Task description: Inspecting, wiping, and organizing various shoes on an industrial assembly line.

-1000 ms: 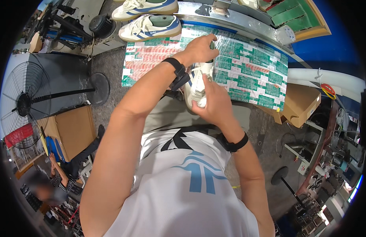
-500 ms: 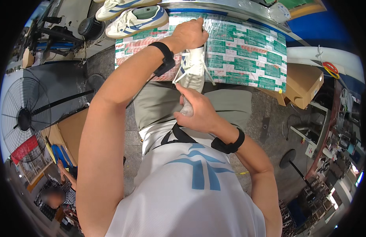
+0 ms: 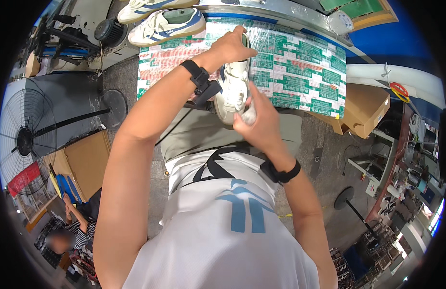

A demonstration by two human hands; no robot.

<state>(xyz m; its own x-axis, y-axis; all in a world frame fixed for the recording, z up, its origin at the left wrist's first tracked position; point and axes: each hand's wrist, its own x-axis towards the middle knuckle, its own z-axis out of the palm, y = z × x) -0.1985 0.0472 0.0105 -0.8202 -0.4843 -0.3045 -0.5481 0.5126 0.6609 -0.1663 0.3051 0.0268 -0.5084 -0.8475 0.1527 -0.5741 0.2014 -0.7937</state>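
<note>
White shoe [image 3: 234,89], upper centre: left grip [image 3: 231,47] clasps its collar; right grip [image 3: 262,120], holding a pale wad [image 3: 249,115], has moved up alongside, suggesting renewed wiping.

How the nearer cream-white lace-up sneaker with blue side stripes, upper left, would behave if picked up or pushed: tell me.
The sneaker is probably light for its size: its hollow opening shows green lining. Its long, flat sole should resist rolling or tipping. The thin pale laces would likely flop.
</note>
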